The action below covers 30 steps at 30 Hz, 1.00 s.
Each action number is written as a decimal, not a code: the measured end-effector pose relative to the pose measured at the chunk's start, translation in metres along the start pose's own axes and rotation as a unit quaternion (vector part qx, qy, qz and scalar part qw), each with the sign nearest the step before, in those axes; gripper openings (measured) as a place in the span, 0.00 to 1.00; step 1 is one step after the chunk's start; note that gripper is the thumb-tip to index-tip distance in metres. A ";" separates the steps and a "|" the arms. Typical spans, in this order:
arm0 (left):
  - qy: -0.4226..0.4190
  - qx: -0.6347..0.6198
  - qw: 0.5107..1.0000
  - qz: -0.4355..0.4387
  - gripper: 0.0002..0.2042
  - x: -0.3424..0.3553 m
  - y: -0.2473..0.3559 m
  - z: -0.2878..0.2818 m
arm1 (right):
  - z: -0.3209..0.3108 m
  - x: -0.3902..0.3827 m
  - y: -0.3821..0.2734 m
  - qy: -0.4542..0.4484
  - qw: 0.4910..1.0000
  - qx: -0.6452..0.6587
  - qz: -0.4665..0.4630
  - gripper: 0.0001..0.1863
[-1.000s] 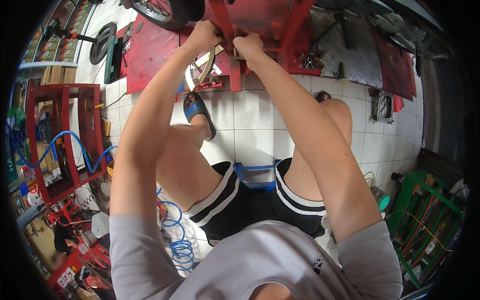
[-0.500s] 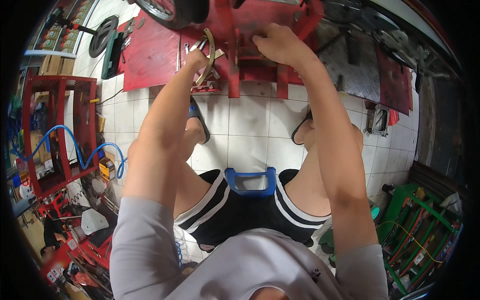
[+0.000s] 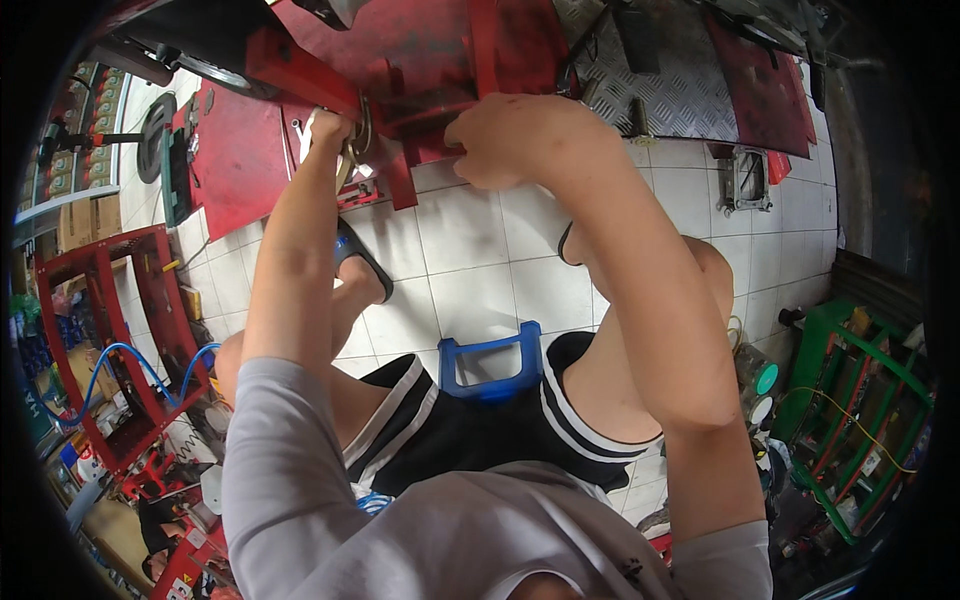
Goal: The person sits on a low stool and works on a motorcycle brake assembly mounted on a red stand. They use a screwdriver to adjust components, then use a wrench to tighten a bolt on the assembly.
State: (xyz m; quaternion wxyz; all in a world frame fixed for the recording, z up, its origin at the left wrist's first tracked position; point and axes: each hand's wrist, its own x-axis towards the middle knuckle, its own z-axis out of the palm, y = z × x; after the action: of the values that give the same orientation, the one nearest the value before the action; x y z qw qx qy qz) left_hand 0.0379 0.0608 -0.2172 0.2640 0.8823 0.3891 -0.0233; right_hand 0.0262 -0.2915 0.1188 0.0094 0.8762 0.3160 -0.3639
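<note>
Writing first: we've got blue lettering on the left sandal (image 3: 352, 250), part covered by our left forearm (image 3: 293, 240). Pale lettering on a dark teal panel (image 3: 30, 398) at the left edge, bent by the lens. Labelled containers (image 3: 60, 186) on the far left, too small for us to read. Small dark print on our grey shirt (image 3: 470, 530), blurred. Hidden stuff: the wheel (image 3: 208, 68) at far left is cut by the top edge and part blocked by the red stand (image 3: 401, 170); a blue coiled hose (image 3: 375, 503) mostly sits behind the shirt. Left grip (image 3: 328, 127): fingers curled, at the left side of the stand over the red table (image 3: 240, 150). The curved brass strip (image 3: 365, 128) is just right of it, at the stand's left side; we can't tell if the fingers are closed on it, fingertips are hidden. Ring-ended silver spanner (image 3: 297, 128) lies just left of that grip. Right grip (image 3: 505, 145): fingers part bent, back of the hand toward us, at the stand's right side. Palm is hidden, so we can't tell if it holds anything or touches the stand. Nearer to us, the blue stool frame (image 3: 490, 390) is between our legs over the white tiles (image 3: 465, 295).
</note>
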 end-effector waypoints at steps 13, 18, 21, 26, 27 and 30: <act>0.076 0.062 0.943 0.317 0.10 -0.089 0.017 -0.134 | -0.018 -0.026 0.101 0.090 0.984 0.152 -0.015 0.21; -0.101 0.066 0.981 0.150 0.10 -0.161 0.040 -0.213 | -0.005 -0.029 0.128 0.106 0.976 0.188 0.022 0.22; -0.064 -0.039 0.988 0.136 0.11 -0.219 0.057 -0.240 | 0.000 -0.025 0.130 0.080 0.981 0.175 0.029 0.21; 0.025 -0.203 0.965 0.166 0.12 -0.251 0.068 -0.261 | 0.021 -0.004 0.132 0.039 0.983 0.166 0.067 0.20; 0.056 -0.222 0.956 0.186 0.12 -0.254 0.071 -0.266 | 0.025 -0.002 0.130 0.036 0.983 0.165 0.073 0.20; 0.153 -0.225 0.938 0.215 0.12 -0.263 0.078 -0.275 | 0.042 0.009 0.119 0.009 0.989 0.118 0.085 0.19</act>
State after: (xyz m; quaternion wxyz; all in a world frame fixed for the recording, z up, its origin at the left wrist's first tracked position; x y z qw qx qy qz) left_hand -0.1359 -0.0264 0.1188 0.3915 0.8553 0.2206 0.2580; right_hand 0.0717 -0.3921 0.0569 -0.0656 0.8979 0.1957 -0.3888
